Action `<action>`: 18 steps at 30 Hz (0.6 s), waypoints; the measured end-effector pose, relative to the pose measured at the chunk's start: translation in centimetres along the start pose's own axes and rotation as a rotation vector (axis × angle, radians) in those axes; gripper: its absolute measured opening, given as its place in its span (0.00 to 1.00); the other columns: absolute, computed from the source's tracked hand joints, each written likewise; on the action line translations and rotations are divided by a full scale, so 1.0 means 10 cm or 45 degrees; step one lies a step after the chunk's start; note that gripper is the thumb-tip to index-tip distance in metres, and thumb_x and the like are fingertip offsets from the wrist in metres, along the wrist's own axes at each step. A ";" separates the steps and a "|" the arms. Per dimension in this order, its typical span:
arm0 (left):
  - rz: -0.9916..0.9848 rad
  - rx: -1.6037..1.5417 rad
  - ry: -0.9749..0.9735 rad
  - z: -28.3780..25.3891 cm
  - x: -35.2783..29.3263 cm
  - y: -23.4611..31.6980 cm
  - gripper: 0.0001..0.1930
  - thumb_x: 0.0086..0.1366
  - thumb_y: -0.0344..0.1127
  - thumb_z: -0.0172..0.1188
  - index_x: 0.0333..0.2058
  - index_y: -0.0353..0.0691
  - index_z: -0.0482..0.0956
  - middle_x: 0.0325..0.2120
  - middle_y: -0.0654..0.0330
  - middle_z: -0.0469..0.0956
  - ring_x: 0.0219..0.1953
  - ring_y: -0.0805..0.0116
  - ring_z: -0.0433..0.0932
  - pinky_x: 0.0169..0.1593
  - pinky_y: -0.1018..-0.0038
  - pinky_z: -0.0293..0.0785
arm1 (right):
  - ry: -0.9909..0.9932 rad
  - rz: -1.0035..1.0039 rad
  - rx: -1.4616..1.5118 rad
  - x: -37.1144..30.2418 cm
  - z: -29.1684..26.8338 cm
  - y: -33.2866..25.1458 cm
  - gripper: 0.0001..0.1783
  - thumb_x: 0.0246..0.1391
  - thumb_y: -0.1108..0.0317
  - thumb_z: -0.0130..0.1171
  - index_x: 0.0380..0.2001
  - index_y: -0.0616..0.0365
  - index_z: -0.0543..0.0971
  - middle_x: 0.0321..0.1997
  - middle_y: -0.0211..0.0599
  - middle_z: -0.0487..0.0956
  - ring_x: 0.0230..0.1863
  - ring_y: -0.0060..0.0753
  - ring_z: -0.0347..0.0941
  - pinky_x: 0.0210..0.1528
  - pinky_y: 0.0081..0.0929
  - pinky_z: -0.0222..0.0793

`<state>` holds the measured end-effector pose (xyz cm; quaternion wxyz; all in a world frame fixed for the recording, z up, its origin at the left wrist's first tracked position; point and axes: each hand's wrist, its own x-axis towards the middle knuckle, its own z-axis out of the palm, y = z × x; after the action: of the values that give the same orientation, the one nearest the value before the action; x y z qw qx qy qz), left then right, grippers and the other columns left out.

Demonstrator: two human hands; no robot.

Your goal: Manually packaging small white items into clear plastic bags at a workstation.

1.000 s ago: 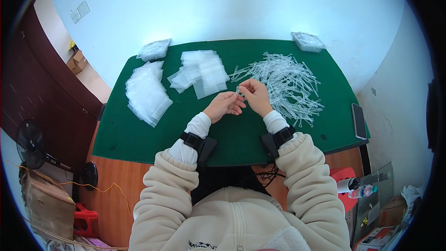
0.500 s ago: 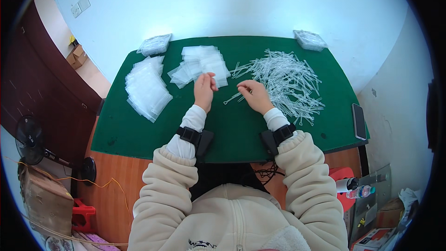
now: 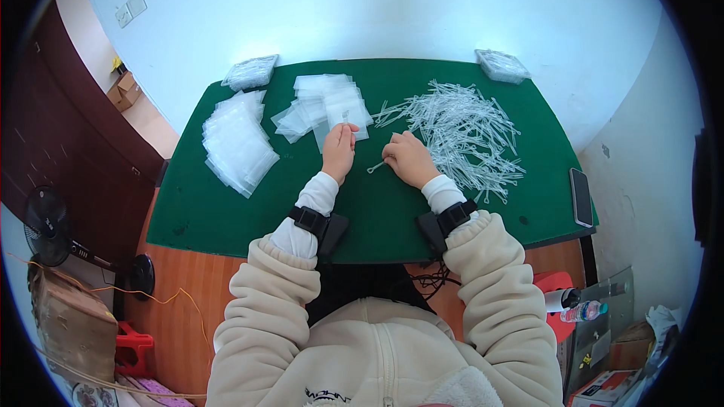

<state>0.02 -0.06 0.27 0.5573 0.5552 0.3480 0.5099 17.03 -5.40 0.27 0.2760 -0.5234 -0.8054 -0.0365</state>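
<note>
My left hand (image 3: pixel 339 154) is closed, thumb against fingers, on a small clear plastic bag (image 3: pixel 321 134) at the near edge of a loose pile of such bags (image 3: pixel 313 105). Part of that bag lies behind the fingers. To the right, my right hand (image 3: pixel 411 160) pinches a thin clear plastic stick with a loop at its end (image 3: pixel 372 170); the loop points left and the rest is hidden by the fingers. Just beyond that hand spreads a large heap of similar clear looped sticks (image 3: pixel 467 128).
A fanned stack of clear bags (image 3: pixel 237 143) lies at the left of the green table (image 3: pixel 226 226). Filled clear packs stand at the back left (image 3: pixel 251 71) and back right (image 3: pixel 503 66) corners. A phone (image 3: pixel 581 197) rests by the right edge. Behind is a wall.
My right hand has turned and its fingers have closed on the looped stick. My left hand has shifted slightly right and nearer, and a bag's edge now shows beside its fingers.
</note>
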 end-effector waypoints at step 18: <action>0.017 0.007 -0.132 0.02 0.01 -0.04 0.14 0.67 0.39 0.40 0.33 0.38 0.72 0.18 0.70 0.65 0.19 0.83 0.60 0.22 0.85 0.58 | -0.005 -0.112 0.023 -0.01 0.02 0.00 0.03 0.39 0.71 0.57 0.19 0.52 0.73 0.27 0.33 0.69 0.36 0.38 0.65 0.38 0.33 0.62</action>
<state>0.28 0.01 -0.12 0.5696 0.5847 0.3166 0.4831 17.02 -5.43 0.05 0.2771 -0.4849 -0.8285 -0.0403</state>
